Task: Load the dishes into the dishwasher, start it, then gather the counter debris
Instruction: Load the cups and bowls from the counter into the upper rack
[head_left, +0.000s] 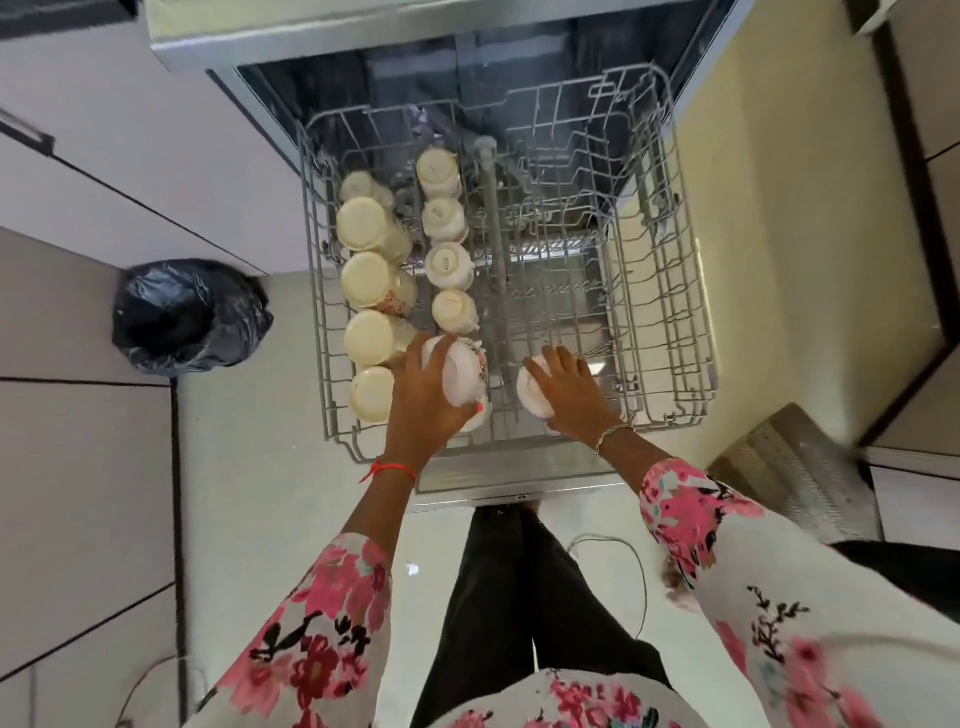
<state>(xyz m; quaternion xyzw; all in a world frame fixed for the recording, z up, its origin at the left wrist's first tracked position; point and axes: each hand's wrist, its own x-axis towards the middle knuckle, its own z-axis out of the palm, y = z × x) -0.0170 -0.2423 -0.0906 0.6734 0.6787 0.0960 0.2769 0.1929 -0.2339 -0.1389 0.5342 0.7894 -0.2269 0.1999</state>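
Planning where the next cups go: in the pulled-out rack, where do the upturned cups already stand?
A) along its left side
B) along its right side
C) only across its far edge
A: the upturned cups stand in two rows down the left side of the rack.

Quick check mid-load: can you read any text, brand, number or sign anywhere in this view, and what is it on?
No text can be read for certain.
Dark stamp on the upturned base of a cup in the middle row: too small to read.
Fainter mark on the base of the cup behind it: blurred, unreadable.
Rack, bin bag: no lettering visible.
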